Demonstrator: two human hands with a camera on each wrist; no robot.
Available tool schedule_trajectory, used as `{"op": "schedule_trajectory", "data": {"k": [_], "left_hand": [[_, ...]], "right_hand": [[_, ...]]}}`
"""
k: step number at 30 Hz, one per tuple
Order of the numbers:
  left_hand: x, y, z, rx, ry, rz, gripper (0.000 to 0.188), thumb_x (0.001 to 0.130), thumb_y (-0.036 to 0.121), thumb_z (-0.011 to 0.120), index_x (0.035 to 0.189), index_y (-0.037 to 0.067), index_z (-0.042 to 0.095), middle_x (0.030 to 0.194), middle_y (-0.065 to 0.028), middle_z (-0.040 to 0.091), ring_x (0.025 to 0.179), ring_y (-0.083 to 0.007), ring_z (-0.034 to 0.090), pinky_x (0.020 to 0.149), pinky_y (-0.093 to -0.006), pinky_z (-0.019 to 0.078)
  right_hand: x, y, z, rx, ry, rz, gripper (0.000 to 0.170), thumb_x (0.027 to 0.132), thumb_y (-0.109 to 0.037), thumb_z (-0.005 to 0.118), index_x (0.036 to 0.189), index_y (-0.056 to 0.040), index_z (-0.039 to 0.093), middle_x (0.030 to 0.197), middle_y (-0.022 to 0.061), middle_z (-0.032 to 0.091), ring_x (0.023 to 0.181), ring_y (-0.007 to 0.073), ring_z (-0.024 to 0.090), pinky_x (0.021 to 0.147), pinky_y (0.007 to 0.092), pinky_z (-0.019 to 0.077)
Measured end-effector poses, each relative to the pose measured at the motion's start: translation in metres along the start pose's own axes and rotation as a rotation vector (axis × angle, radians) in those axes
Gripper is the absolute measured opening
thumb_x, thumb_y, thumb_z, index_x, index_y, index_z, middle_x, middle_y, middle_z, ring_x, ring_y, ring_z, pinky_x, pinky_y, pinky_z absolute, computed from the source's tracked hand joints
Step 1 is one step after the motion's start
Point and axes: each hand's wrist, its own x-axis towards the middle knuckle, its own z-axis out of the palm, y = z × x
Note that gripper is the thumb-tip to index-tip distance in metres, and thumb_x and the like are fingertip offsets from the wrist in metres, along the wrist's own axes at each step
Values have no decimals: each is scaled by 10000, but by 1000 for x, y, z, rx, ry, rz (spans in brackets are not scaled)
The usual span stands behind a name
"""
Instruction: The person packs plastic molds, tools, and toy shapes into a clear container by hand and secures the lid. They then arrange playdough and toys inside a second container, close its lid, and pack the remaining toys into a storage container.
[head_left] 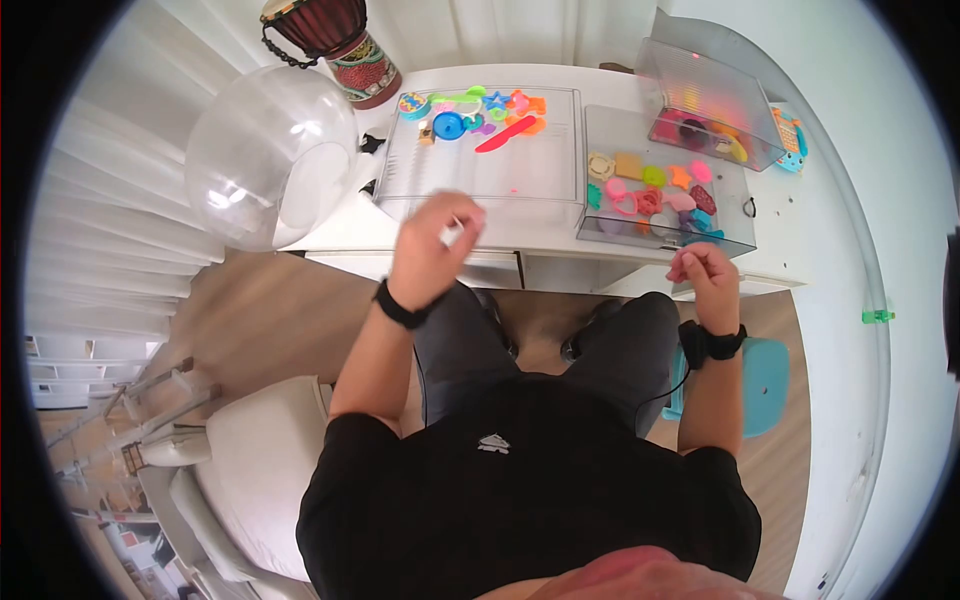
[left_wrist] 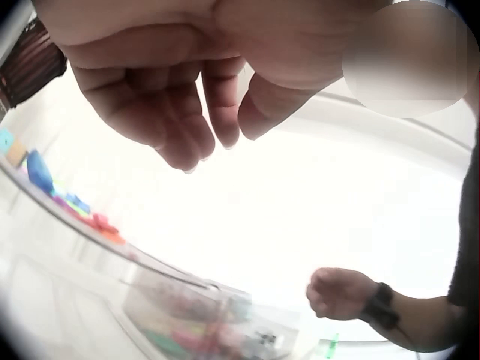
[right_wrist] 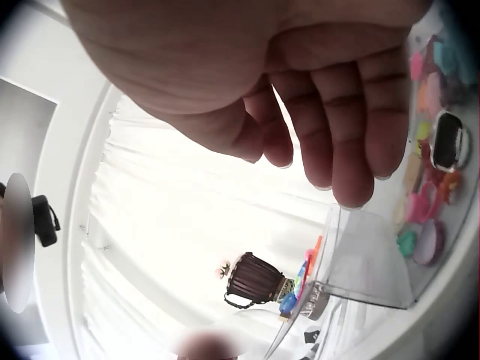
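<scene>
My left hand hovers over the desk's front edge, below the clear lid with toys on it. Its fingers are loosely bent, and in the left wrist view the left hand holds nothing. My right hand hangs in the air just in front of the clear box of colourful toys. Seen from the right wrist, the right hand has relaxed, bent fingers and an empty palm. A red toy knife and a blue round toy lie on the clear lid. Neither hand touches a toy.
A large clear globe stands at the left beside a drum. Another clear box is at the back right, near a toy phone. Below the desk are the person's legs and a teal stool.
</scene>
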Motion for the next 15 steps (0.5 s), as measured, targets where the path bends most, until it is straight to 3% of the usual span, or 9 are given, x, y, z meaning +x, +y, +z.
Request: {"op": "schedule_trajectory", "data": {"k": [3, 6, 9, 11, 15], "left_hand": [[33, -14, -28, 298, -41, -99, 288, 878, 119, 806, 1119, 17, 686, 1102, -153, 699, 925, -303, 701, 788, -397, 565], [55, -49, -45, 570, -81, -44, 370, 869, 203, 823, 1170, 34, 690, 1158, -164, 697, 1013, -361, 692, 853, -443, 565], [77, -64, -43, 641, -96, 2, 396, 870, 235, 817, 1188, 35, 692, 1173, -168, 694, 1088, -390, 669, 908, -468, 555], [88, -63, -28, 653, -129, 48, 361, 885, 247, 798, 1181, 60, 710, 1165, -140, 698, 1092, -370, 673, 913, -463, 559], [105, -55, 9, 721, -268, -5, 262, 916, 270, 753, 1130, 119, 751, 1170, -92, 709, 1079, -334, 692, 893, -475, 568]], "right_hand": [[-14, 11, 17, -17, -24, 43, 125, 1047, -75, 621, 1107, 18, 680, 946, 69, 724, 817, 137, 703, 763, 278, 567], [-23, 17, 32, -29, -68, 87, 127, 1043, -77, 628, 1109, 18, 680, 932, 55, 723, 821, 126, 703, 768, 269, 564], [-28, 20, 44, -110, -121, 90, 132, 1033, -79, 647, 1108, 25, 681, 917, 50, 722, 827, 121, 704, 769, 262, 560], [-29, 23, 51, -10, -143, 113, 132, 1024, -79, 661, 1097, 28, 685, 915, 51, 721, 827, 117, 704, 758, 261, 555], [-28, 24, 65, -72, -167, 97, 122, 1018, -70, 662, 1088, 24, 691, 919, 56, 721, 825, 119, 703, 748, 263, 553]]}}
